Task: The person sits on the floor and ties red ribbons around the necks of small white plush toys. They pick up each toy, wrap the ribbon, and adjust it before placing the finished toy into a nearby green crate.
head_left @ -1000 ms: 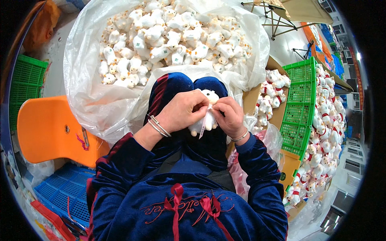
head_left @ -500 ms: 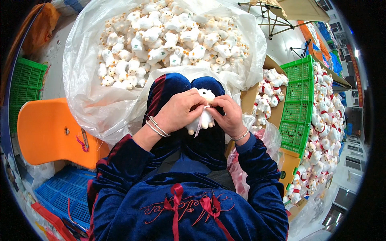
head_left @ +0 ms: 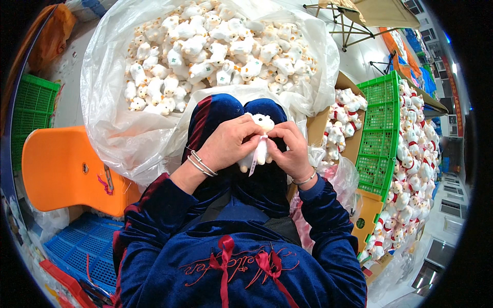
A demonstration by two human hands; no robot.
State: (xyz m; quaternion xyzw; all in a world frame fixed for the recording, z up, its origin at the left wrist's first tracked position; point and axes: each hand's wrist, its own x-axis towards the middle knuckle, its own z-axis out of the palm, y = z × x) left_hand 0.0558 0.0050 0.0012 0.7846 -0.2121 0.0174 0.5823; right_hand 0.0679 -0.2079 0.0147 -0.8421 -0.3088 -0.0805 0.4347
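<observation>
A small white plush toy (head_left: 263, 122) with a cream face rests upright over my lap, held between my two hands. Around its neck runs a narrow pale pink ribbon (head_left: 259, 151), one end hanging down the front. My left hand (head_left: 225, 142) is closed at the toy's left side, thumb and fingertips pinched by the neck. On the other side my right hand (head_left: 290, 151) pinches at the neck too, thumb and forefinger on the ribbon. The fingertips partly hide what each one grips.
A large clear plastic bag (head_left: 110, 110) full of white plush toys (head_left: 205, 51) lies ahead. On the right are a cardboard box (head_left: 314, 126), a green crate (head_left: 377, 133) and many toys with red neckbands (head_left: 411, 169). An orange chair (head_left: 67, 167) and blue crate (head_left: 84, 246) stand left.
My right fingers have shifted slightly at the toy's neck, and more of the ribbon there shows. My left hand and the toy have hardly moved.
</observation>
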